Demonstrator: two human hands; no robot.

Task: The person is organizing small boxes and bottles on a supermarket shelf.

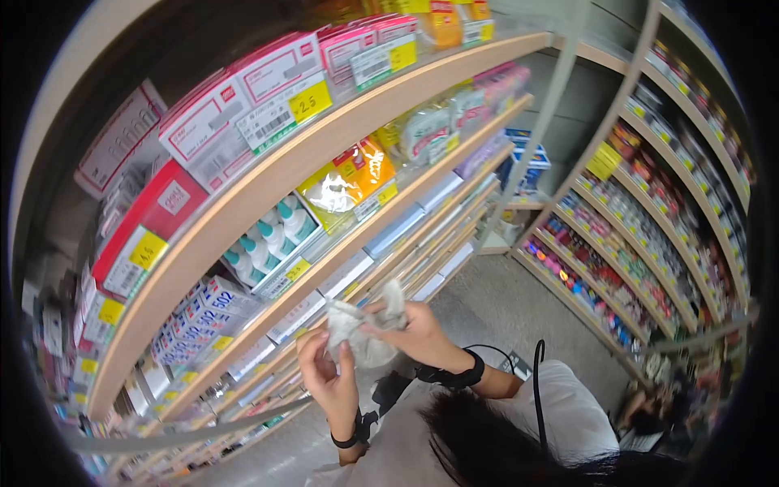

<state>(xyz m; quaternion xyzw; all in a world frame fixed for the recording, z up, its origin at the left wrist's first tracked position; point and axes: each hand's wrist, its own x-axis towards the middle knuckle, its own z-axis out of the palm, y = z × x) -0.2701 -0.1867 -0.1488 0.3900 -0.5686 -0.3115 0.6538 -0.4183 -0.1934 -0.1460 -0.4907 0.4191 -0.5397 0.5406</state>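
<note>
A crumpled greyish-white cloth hangs between my two hands, in front of the lower shelves. My left hand pinches its left side between thumb and fingers. My right hand grips the right side, with part of the cloth sticking up above the fingers. Black bands go round both wrists. Behind the cloth are shelf rows with flat boxes and price labels.
Wooden shelves on the left hold boxed stationery, glue bottles and boxes marked 502. Another shelf unit of small goods stands to the right. Grey floor lies between them. A black cable hangs near my right arm.
</note>
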